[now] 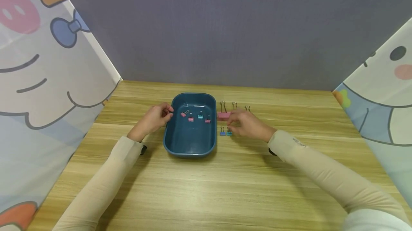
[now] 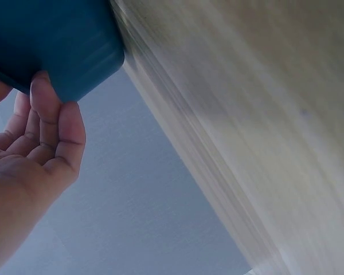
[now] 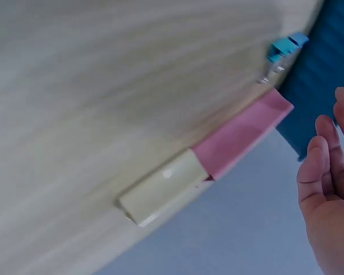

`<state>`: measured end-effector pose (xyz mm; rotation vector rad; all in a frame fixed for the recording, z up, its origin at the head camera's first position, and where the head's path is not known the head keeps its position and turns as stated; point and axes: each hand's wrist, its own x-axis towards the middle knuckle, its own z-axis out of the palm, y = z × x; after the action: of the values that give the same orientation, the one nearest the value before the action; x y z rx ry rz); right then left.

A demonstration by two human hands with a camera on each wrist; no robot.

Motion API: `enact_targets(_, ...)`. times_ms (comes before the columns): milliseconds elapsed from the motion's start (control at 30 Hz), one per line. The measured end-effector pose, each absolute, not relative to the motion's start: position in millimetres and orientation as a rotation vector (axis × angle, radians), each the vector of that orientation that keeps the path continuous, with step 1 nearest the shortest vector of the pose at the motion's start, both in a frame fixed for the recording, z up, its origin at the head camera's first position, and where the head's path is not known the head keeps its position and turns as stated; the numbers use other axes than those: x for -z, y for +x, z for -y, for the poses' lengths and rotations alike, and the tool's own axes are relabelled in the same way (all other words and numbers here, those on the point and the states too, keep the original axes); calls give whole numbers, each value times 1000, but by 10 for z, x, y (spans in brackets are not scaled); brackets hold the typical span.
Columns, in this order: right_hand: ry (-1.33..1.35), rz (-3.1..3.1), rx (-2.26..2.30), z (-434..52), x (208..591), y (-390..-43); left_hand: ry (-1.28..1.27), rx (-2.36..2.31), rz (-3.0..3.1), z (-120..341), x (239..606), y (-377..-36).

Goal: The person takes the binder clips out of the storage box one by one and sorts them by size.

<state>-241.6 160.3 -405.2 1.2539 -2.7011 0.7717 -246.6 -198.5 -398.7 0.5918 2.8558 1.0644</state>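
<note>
Tray (image 1: 190, 145): four small clips (image 1: 191, 118) inside, near its far end.
Left hand (image 1: 156, 116): fingers curled on tray's left rim.
Right hand (image 1: 246, 123): relaxed, holding nothing, over pink clip (image 1: 222, 116) on the worktop (image 1: 206, 188).

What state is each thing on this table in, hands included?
Blue tray: upright on the table, four small clips inside.
Left hand: fingers curled at the tray's left rim, touching it.
Right hand: hovers over the clips beside the tray; whether it holds one cannot be told.
Pink clip: on the table, handles up.
Two small blue clips: on the table.
</note>
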Motion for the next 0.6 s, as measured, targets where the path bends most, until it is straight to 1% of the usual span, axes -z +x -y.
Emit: enact_targets(600,1299,2497,-815,-1319,3775,-2462,576,-1064,-2851,1985,3985,-2465)
